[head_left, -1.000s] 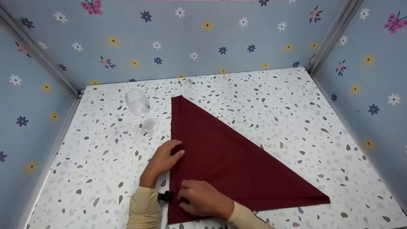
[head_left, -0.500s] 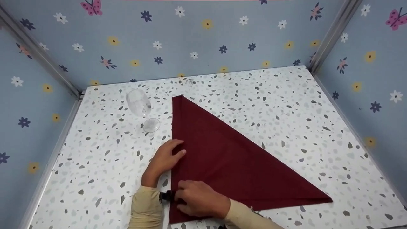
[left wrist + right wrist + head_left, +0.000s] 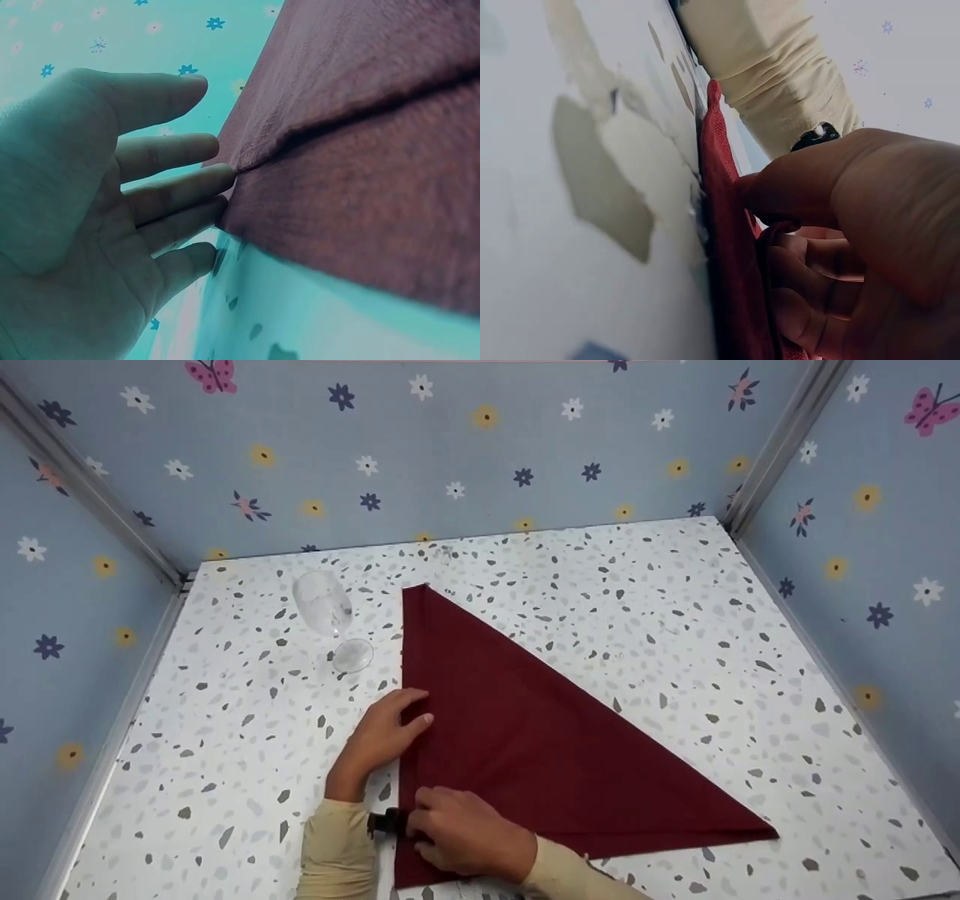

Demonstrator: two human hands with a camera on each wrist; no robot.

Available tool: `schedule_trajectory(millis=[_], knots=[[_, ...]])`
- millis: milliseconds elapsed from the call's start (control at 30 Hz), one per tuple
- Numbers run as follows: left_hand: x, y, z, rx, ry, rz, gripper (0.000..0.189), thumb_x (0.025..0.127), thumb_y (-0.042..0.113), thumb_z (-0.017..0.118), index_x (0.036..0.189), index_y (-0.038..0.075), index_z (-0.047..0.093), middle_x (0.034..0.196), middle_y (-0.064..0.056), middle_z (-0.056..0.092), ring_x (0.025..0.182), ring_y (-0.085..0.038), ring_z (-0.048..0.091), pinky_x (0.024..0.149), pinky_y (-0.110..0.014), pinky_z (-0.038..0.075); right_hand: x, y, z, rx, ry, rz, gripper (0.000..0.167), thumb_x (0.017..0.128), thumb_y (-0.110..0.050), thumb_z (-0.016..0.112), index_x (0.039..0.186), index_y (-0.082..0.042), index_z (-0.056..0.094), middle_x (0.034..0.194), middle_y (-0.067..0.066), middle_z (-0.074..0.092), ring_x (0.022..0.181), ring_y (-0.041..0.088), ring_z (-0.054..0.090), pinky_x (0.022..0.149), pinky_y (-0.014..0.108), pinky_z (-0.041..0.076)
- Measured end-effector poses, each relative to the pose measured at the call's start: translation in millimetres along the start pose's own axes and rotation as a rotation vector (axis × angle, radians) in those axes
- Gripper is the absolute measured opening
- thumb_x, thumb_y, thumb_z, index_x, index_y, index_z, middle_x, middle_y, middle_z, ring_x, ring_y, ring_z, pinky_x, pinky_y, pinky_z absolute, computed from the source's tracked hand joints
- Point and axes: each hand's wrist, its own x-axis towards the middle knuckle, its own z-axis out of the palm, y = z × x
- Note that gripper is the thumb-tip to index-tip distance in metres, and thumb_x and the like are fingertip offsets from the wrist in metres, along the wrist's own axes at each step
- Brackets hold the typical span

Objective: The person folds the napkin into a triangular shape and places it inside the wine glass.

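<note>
A dark red cloth napkin (image 3: 540, 735), folded into a triangle, lies flat on the speckled table. My left hand (image 3: 380, 733) rests at its left edge, fingers spread and fairly straight; in the left wrist view the fingertips (image 3: 221, 176) touch the cloth's edge or lie just beside it. Near the lower left corner, my right hand (image 3: 472, 834) has its fingers curled over the napkin. The right wrist view has the thumb (image 3: 780, 191) against the red cloth (image 3: 731, 247), with a raised fold between it and the curled fingers. Part of that grip is hidden.
A clear stemmed glass (image 3: 322, 604) appears to stand upright left of the napkin, its round foot nearer me. A black wrist strap piece (image 3: 386, 822) shows by the left sleeve (image 3: 339, 847). Blue flowered panels (image 3: 450, 450) enclose the table at the back and sides.
My right hand has shifted slightly left along the napkin's lower left part. The left hand, napkin and glass keep their places; the view sways a little.
</note>
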Motion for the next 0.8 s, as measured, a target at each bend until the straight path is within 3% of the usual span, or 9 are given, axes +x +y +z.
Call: schedule_trajectory(millis=[233,400,600,800], knots=[[0.4,-2.2,2.2,-0.017,-0.002,0.000,0.042,0.098,0.021,0.067,0.136,0.002,0.061,0.140,-0.016,0.056,0.135,-0.035,0.046,0.112,-0.049,0.034,-2.5,-2.1,2.5,0.019,0.012,-0.028,0.006,0.088,-0.021,0.076,0.094,-0.021,0.078,0.091,-0.008,0.057,0.077,0.004,0.053,0.069,0.014,0.047],[1.6,-1.3,1.5,-0.023,-0.007,0.015,0.044,0.097,0.021,0.067,0.136,0.001,0.060,0.142,-0.016,0.054,0.136,-0.035,0.044,0.113,-0.049,0.033,-3.9,-5.1,3.2,-0.001,0.000,-0.051,0.007,0.090,-0.029,0.076,0.091,-0.022,0.077,0.089,-0.009,0.056,0.075,0.002,0.050,0.066,0.014,0.045],[1.6,-1.0,-1.4,-0.034,-0.022,-0.023,0.047,0.097,0.023,0.067,0.139,0.003,0.058,0.146,-0.014,0.052,0.139,-0.033,0.042,0.114,-0.047,0.031,-3.0,-6.9,2.3,-0.005,-0.043,-0.073,0.017,0.088,-0.040,0.075,0.087,-0.023,0.075,0.086,-0.009,0.053,0.072,0.002,0.046,0.061,0.014,0.041],[1.6,-1.8,-1.4,-0.035,-0.014,-0.036,0.046,0.097,0.022,0.068,0.138,0.004,0.059,0.144,-0.015,0.054,0.137,-0.033,0.044,0.113,-0.047,0.032,-4.0,-7.8,1.6,-0.050,-0.042,-0.122,0.022,0.087,-0.046,0.075,0.088,-0.024,0.075,0.087,-0.008,0.055,0.073,0.004,0.049,0.063,0.016,0.045]])
